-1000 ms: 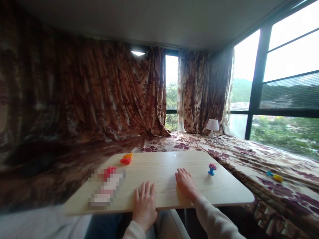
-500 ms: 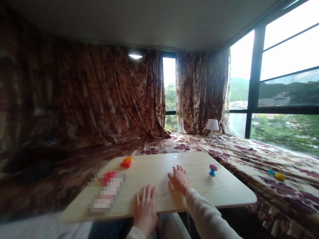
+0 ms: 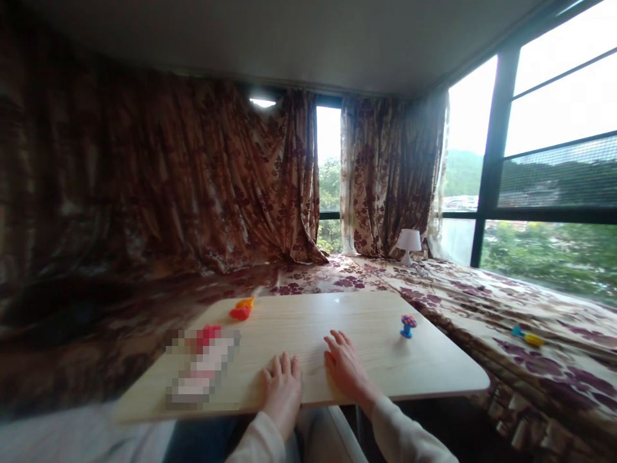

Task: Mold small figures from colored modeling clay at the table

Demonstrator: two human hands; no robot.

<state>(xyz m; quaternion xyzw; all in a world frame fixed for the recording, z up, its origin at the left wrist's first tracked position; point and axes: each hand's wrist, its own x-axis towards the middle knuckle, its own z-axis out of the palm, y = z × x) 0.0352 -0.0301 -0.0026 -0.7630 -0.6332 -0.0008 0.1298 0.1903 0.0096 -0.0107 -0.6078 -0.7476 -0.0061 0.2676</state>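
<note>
My left hand [image 3: 282, 389] lies palm down on the pale wooden table [image 3: 289, 321] near its front edge, fingers stretched forward and holding nothing. To its right, my right hand [image 3: 346, 365] rests on the tabletop with its fingers apart, also bare. Beyond it on the right stands a blue mushroom-shaped toy [image 3: 408, 326] with a red-dotted cap, apart from the hand. At the far left of the table sit an orange and red toy [image 3: 242, 308]. Nearer on that side is a red thing [image 3: 207, 335], partly blurred out by a pixelated patch.
A floral-covered ledge [image 3: 463, 302] surrounds the table's far and right sides. On it are a white lamp [image 3: 409, 241] and a yellow and blue toy [image 3: 533, 339]. Floral curtains [image 3: 231, 180] hang behind, and windows are at the right.
My right hand has drawn back slightly toward me, and my left hand has slid a little forward on the table. The view has shifted slightly; the toys stay in place.
</note>
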